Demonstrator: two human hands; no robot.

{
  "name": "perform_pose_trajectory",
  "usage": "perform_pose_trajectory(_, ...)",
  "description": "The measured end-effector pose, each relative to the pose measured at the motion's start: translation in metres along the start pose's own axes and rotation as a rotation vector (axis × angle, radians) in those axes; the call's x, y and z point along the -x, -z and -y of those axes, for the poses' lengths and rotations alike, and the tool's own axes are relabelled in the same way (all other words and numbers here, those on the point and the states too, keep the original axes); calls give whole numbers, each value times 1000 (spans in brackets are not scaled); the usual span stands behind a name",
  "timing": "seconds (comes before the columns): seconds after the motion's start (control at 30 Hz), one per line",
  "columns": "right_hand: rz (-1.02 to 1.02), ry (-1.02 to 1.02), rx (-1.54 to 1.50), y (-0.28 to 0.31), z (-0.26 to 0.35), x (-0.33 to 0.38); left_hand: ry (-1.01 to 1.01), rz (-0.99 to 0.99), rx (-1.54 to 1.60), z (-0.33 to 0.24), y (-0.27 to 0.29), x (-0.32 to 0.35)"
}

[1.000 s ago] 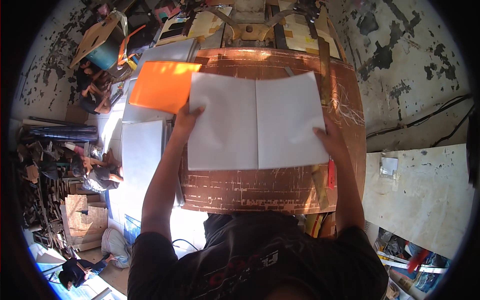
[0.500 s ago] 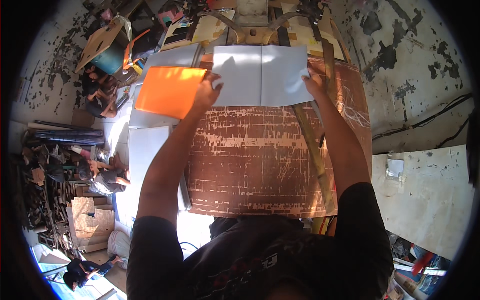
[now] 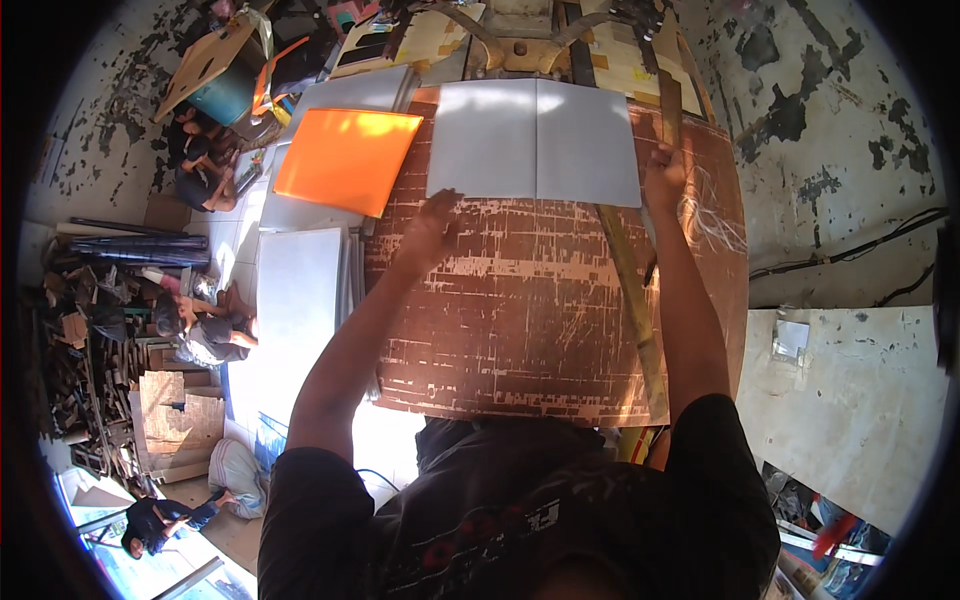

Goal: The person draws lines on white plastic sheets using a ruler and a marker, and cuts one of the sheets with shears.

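Observation:
A grey folded sheet, opened out with a crease down its middle, lies flat at the far side of the worn brown tabletop. My left hand is open at its near left corner, fingers loosely spread and somewhat blurred; whether they touch the sheet I cannot tell. Beyond the sheet's right edge, my right hand has its fingers curled round the near end of a flat wooden strip. An orange sheet or cover rests left of the grey one, on a stack of grey sheets.
Another pale stack stands along the table's left edge. A long bamboo strip crosses the right side, near loose pale strings. At the far end is a metal frame with curved arms. Other people sit on the floor at left.
Both hands have let go of the grey sheet. My left hand has drawn back toward me; my right hand has moved off to the right onto the wooden strip.

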State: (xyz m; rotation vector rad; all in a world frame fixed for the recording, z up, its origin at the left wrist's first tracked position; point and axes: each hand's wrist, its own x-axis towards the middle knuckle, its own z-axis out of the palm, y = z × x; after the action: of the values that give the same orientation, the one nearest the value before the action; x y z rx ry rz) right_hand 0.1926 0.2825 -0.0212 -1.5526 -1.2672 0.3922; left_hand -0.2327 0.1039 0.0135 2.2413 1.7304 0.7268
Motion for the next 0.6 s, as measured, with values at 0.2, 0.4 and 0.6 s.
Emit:
perform_pose_trajectory(0.2,258,68,61,77,59,108,270,-318,104,29,112,21)
perform_pose_trajectory(0.4,375,-44,8,125,53,194,482,-427,-407,139,178,105)
perform_pose_trajectory(0.6,476,-169,-105,147,55,230,1103,-164,-544,164,173,165)
